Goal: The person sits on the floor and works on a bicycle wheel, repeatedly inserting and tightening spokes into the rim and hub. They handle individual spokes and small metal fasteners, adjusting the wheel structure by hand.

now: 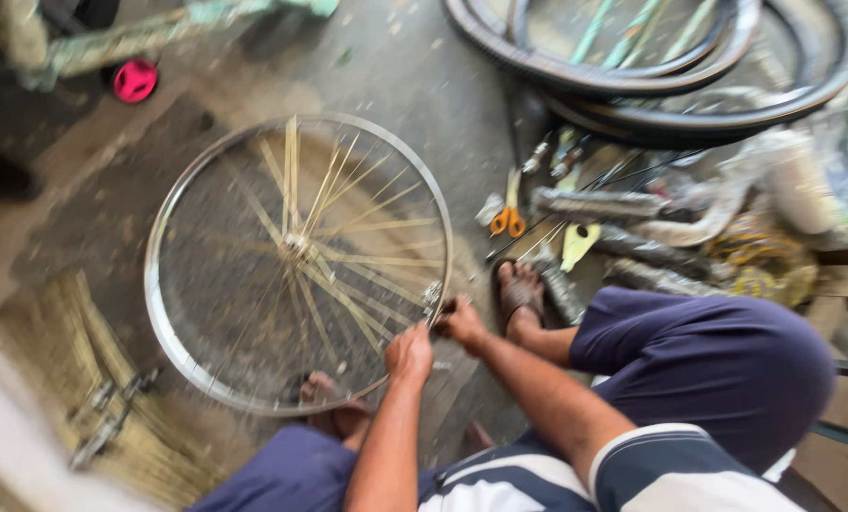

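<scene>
Both hands, left hand (410,353) and right hand (462,322), grip round metal spoked wheel rim (163,322).

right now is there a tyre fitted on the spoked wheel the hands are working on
No, the wheel rim is bare metal; the black tyres lie apart on the floor.

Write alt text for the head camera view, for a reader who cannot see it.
A seated person's left hand and right hand work at the near edge of a spoked bicycle rim lying on a concrete floor. Orange-handled scissors and stacked tyres lie beyond; the picture is blurred.
</scene>
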